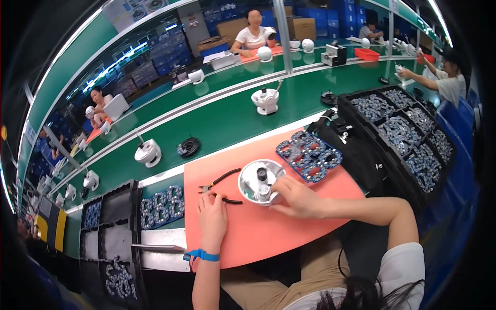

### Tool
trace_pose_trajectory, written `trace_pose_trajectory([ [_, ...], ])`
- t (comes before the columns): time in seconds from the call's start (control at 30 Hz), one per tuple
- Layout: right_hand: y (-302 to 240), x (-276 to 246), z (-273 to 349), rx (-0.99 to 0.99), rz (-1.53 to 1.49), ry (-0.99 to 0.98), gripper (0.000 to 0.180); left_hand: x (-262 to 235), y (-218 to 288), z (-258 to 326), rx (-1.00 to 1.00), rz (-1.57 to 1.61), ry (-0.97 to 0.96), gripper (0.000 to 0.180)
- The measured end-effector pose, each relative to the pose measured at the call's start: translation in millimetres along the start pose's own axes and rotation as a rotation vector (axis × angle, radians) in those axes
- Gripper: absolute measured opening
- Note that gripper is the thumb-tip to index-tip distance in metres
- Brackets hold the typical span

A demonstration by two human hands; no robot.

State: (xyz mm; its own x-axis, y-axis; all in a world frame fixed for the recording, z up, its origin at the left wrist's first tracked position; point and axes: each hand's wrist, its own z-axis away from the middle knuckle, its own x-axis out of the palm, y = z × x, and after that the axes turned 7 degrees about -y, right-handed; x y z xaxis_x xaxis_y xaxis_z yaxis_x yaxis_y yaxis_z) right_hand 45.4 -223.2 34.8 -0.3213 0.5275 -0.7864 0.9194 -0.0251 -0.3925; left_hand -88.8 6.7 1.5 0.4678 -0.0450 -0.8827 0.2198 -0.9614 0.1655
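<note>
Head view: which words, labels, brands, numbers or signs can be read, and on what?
None reads clearly.
Poster up top: any print too small.
Blue circuit boards: any markings too small.
White bowl-shaped part in the right hand: no lettering to make out.

One view: head cam, left fisheye of the worn pair. Looks down and forward from above the wearer's tan-trousered lap (318,261). Close range on the bare left hand (212,216), bare right hand (298,199) and flat salmon-pink mat (258,237); long glossy green worktop (222,124) crosses beyond, smaller toward far left and far right. Very wide: straight edges bow, corners black.
</note>
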Motion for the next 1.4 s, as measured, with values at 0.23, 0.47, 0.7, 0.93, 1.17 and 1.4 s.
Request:
trace_pose_trajectory([
  [0.23,-49.1,-39.6,-70.6,-0.041,0.374,-0.121,0.046,-0.2,-19.4,14.3,-0.19,0.129,0.018,0.023],
  [0.47,-29.2,68.0,-186.1,0.064,0.648,-0.747,0.092,-17.1,-25.3,9.6,-0.271,0.386,0.425,0.019],
  [0.7,36.2,139.1,-225.3,-0.089,0.545,-1.113,0.037,-11.5,-34.2,10.2,-0.22,0.417,0.621,0.015],
  [0.93,1.4,48.6,-213.7,0.031,0.266,-0.262,0.041,-12.6,-30.6,17.4,-0.219,0.558,0.532,0.013],
  [1.17,35.4,-153.4,-79.2,-0.013,0.699,0.252,0.04,-20.4,-16.5,30.4,-0.209,0.588,0.279,0.011],
  [1.4,103.9,-314.0,133.4,0.633,1.289,0.472,0.038,-62.5,24.6,32.2,-0.327,0.563,-0.075,0.025],
])
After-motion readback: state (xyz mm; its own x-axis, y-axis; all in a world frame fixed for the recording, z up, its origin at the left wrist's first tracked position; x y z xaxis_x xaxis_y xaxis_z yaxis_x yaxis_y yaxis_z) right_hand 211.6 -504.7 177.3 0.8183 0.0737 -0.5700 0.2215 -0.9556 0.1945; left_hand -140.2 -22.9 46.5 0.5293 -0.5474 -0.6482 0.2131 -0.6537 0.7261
